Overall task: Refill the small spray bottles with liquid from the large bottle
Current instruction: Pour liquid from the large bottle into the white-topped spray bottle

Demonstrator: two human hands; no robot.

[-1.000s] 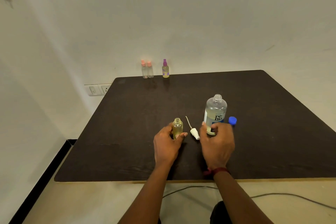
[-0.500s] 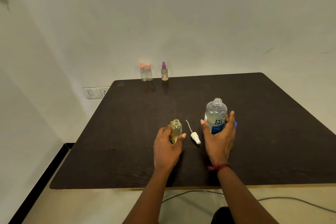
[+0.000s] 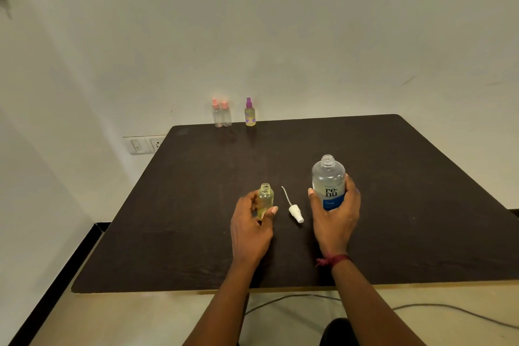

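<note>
My left hand grips a small uncapped spray bottle with yellowish liquid, upright on the dark table. Its white spray head with a thin tube lies on the table between my hands. My right hand is wrapped around the large clear bottle, which has a blue "renu" label and an open neck and stands upright. The blue cap is hidden behind my right hand.
At the table's far edge stand two clear small bottles with pink tops and a yellow one with a purple top. Wall sockets sit at the left. A cable runs on the floor below the near edge.
My right hand moved from low on the large bottle, by the spray head, to a full grasp around its label. The blue cap is now covered. My left hand stayed on the small bottle.
</note>
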